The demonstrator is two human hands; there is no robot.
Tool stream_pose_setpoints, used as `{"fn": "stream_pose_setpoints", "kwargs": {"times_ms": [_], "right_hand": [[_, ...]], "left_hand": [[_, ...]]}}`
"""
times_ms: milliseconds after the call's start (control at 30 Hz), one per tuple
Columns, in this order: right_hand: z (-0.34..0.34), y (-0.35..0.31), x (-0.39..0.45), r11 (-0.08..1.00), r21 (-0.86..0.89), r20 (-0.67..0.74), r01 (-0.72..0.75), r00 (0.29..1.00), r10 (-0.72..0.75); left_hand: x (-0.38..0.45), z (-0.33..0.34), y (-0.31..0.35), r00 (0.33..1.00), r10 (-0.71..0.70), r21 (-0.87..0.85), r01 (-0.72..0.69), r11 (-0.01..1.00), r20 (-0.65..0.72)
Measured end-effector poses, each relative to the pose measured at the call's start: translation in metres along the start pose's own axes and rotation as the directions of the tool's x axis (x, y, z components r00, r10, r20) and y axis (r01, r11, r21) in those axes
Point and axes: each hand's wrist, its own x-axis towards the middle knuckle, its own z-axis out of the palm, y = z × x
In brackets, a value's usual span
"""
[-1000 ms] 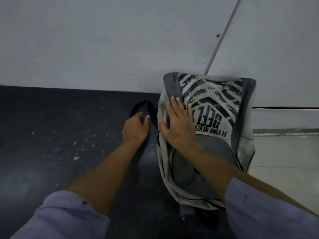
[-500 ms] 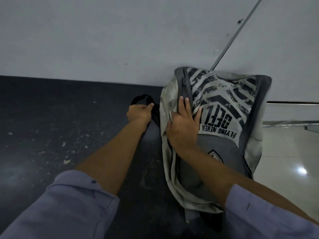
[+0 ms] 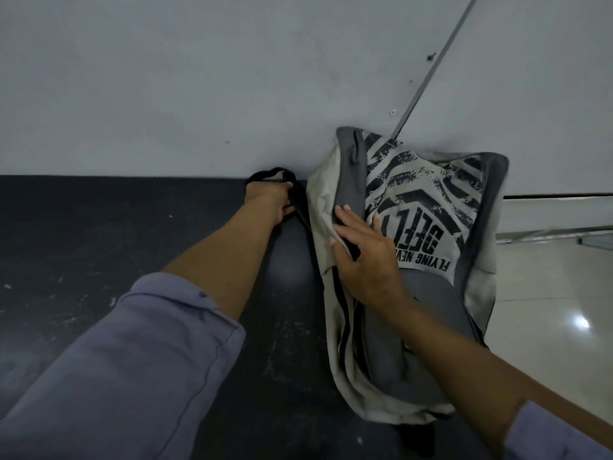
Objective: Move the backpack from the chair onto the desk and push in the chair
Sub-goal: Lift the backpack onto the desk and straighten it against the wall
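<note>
Dark desk (image 3: 99, 244) against a wall: bag (image 3: 414, 227) down.
Left hand (image 3: 270, 199) grips strap (image 3: 265, 172); right hand (image 3: 365, 260), fingers spread, seemingly steadies it. Settle before releasing.

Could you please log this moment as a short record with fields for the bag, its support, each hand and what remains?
bag: grey and beige fabric backpack, lying on desk, top against wall
support: dark scuffed desk top
left hand: closed on black strap loop
right hand: flat on backpack front, fingers spread
wall: pale grey panel
remaining: chair not in view
</note>
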Motion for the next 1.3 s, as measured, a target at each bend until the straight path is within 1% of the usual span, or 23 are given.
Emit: {"fn": "stream_pose_setpoints", "kwargs": {"times_ms": [67,167,233,300,333,400,433,467,500,567,600,667,733,767,833,867,900,967,1033,1100,1133,1233,1300], "right_hand": [[0.001,0.002,-0.002,1.0,0.002,0.02,0.011,1.0,-0.011],[0.007,0.005,-0.003,1.0,0.007,0.077,0.016,0.997,-0.016],[0.011,0.009,-0.005,1.0,0.005,0.131,-0.001,0.991,0.0],[0.013,0.012,-0.007,1.0,-0.008,0.201,-0.006,0.98,0.008],[0.014,0.012,-0.008,1.0,-0.022,0.235,-0.001,0.972,0.006],[0.012,0.009,-0.008,0.999,-0.051,0.285,0.008,0.958,0.007],[0.008,0.007,-0.007,0.998,-0.055,0.296,0.01,0.955,0.007],[0.004,0.005,-0.007,0.999,-0.048,0.296,0.006,0.955,0.008],[-0.002,0.004,-0.007,0.999,-0.033,0.28,0.0,0.96,0.009],[-0.014,0.009,-0.011,1.0,-0.018,0.221,-0.007,0.975,0.01],[-0.02,0.012,-0.014,1.0,-0.028,0.189,-0.003,0.982,0.008],[-0.034,0.023,-0.023,0.998,-0.063,0.147,0.006,0.989,0.003],[-0.047,0.034,-0.034,0.994,-0.112,0.118,0.002,0.993,0.011],[-0.054,0.041,-0.041,0.99,-0.144,0.099,-0.007,0.995,0.021],[-0.067,0.053,-0.053,0.979,-0.2,0.069,-0.04,0.996,0.054],[-0.073,0.06,-0.06,0.973,-0.224,0.063,-0.06,0.995,0.075],[-0.079,0.067,-0.067,0.965,-0.248,0.063,-0.084,0.993,0.103],[-0.089,0.08,-0.081,0.946,-0.297,0.089,-0.128,0.983,0.161],[-0.097,0.094,-0.095,0.922,-0.349,0.144,-0.169,0.962,0.232],[-0.103,0.107,-0.106,0.901,-0.384,0.19,-0.202,0.937,0.292],[-0.106,0.112,-0.11,0.901,-0.378,0.212,-0.213,0.927,0.308],[-0.109,0.12,-0.118,0.92,-0.316,0.252,-0.231,0.915,0.316],[-0.108,0.121,-0.117,0.923,-0.291,0.231,-0.252,0.918,0.323]], "left_hand": [[0.001,0.007,0.001,1.0,0.002,0.008,-0.003,1.0,0.031],[-0.005,0.011,-0.001,0.991,-0.013,0.04,0.008,0.999,0.132],[-0.009,0.006,-0.001,0.973,-0.052,0.023,0.048,0.999,0.225],[-0.007,0.0,-0.004,0.959,-0.075,0.024,0.071,0.997,0.273],[-0.009,-0.003,-0.006,0.959,-0.073,0.035,0.066,0.997,0.273],[-0.019,-0.004,-0.013,0.977,-0.033,0.06,0.021,0.998,0.208],[-0.026,-0.003,-0.017,0.988,0.011,0.097,-0.026,0.995,0.154],[-0.034,-0.004,-0.022,0.993,0.076,0.173,-0.092,0.981,0.094],[-0.046,-0.005,-0.028,0.984,0.173,0.274,-0.177,0.945,0.039],[-0.071,-0.008,-0.042,0.917,0.398,0.453,-0.349,0.821,-0.015],[-0.084,-0.01,-0.05,0.871,0.491,0.514,-0.415,0.751,-0.014],[-0.106,-0.011,-0.065,0.795,0.607,0.563,-0.502,0.656,0.002],[-0.123,-0.011,-0.081,0.732,0.68,0.588,-0.564,0.58,0.031],[-0.13,-0.01,-0.089,0.692,0.719,0.608,-0.594,0.526,0.054],[-0.143,-0.009,-0.104,0.575,0.81,0.68,-0.639,0.36,0.111],[-0.149,-0.007,-0.111,0.519,0.842,0.729,-0.632,0.263,0.146],[-0.152,-0.006,-0.119,0.476,0.858,0.766,-0.619,0.171,0.193],[-0.16,-0.002,-0.135,0.415,0.856,0.79,-0.613,0.013,0.308],[-0.168,0.004,-0.151,0.371,0.831,0.774,-0.624,-0.106,0.414],[-0.176,0.012,-0.167,0.369,0.798,0.766,-0.619,-0.172,0.478],[-0.18,0.015,-0.174,0.389,0.78,0.772,-0.609,-0.181,0.49],[-0.186,0.021,-0.192,0.472,0.756,0.816,-0.56,-0.141,0.454],[-0.19,0.025,-0.199,0.523,0.756,0.858,-0.504,-0.099,0.394]]}}
